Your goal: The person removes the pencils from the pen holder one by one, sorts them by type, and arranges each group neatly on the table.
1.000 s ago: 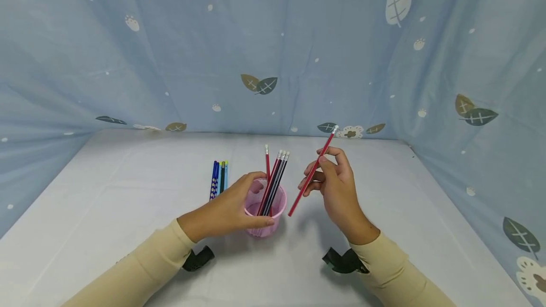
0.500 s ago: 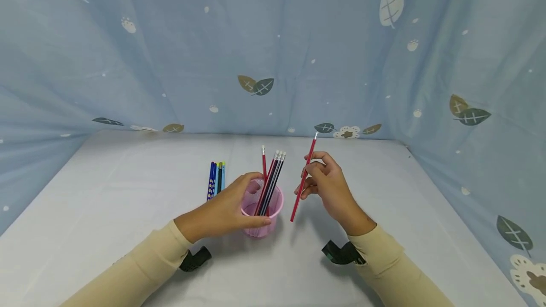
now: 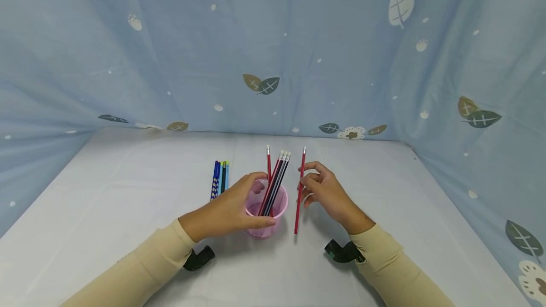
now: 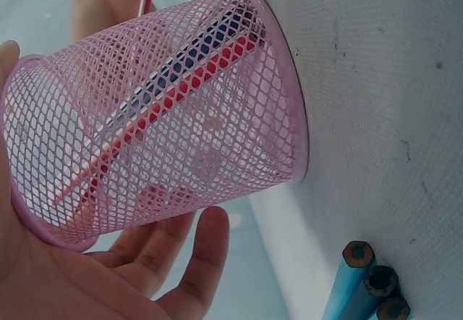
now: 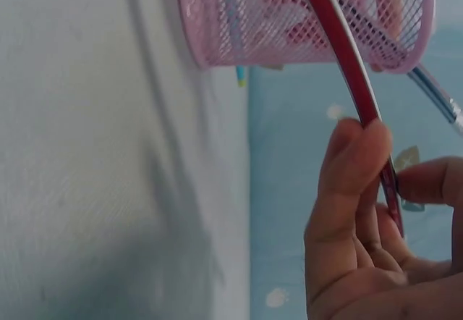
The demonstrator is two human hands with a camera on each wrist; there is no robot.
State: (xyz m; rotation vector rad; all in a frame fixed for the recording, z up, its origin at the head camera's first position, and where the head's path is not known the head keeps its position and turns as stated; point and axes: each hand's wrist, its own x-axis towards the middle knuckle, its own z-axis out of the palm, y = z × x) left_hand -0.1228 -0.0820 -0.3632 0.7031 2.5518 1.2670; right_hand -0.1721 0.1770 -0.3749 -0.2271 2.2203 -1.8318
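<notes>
A pink mesh pen cup (image 3: 279, 207) stands on the white table, and my left hand (image 3: 230, 207) grips it around the rim from the left. Leaning inside the cup are several red and dark pencils (image 3: 276, 181) with eraser ends up; their lower parts show through the mesh in the left wrist view. Just right of the cup, my right hand (image 3: 326, 193) pinches a red pencil (image 3: 297, 212) between thumb and fingers. That pencil stands nearly upright, its eraser end at the top, apart from the cup in the head view.
Behind my left hand lies a row of blue, light blue and dark pencils (image 3: 220, 176); several of their ends (image 4: 380, 280) show in the left wrist view. A blue patterned curtain (image 3: 273, 51) hangs behind the white table (image 3: 149, 169).
My right hand has moved left and lower toward the cup. The red pencil in it has turned from slanted to nearly upright. The left hand stays on the cup.
</notes>
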